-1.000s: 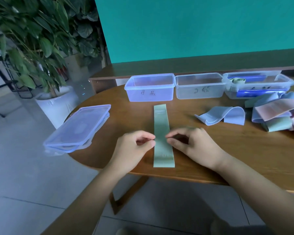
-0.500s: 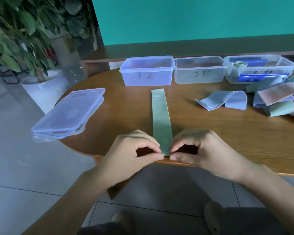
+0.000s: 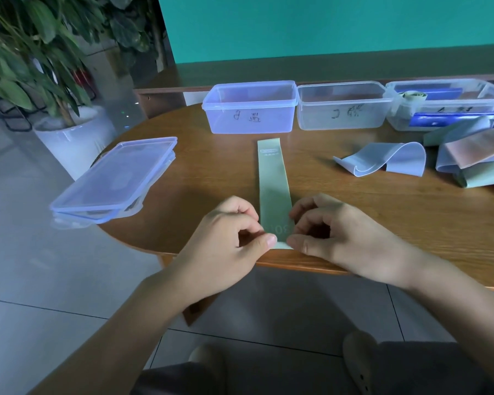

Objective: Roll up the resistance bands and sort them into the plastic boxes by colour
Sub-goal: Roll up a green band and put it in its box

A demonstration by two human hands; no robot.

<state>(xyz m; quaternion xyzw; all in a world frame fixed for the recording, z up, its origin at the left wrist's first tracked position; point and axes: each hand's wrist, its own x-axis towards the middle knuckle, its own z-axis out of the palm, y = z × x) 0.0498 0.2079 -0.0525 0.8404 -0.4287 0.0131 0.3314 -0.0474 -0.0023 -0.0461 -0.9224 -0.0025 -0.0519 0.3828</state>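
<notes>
Both hands, left hand (image 3: 228, 238) and right hand (image 3: 340, 238), pinch the near end of the green band (image 3: 273, 189) lying flat on the worktop (image 3: 211, 178).

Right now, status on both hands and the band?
Left hand, right hand pinch near end of flat pale green resistance band. Roll not yet started. Nothing in the way.

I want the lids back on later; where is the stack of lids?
In the head view the stack of lids lies at the table's left edge, overhanging it, left of the green band.
</notes>
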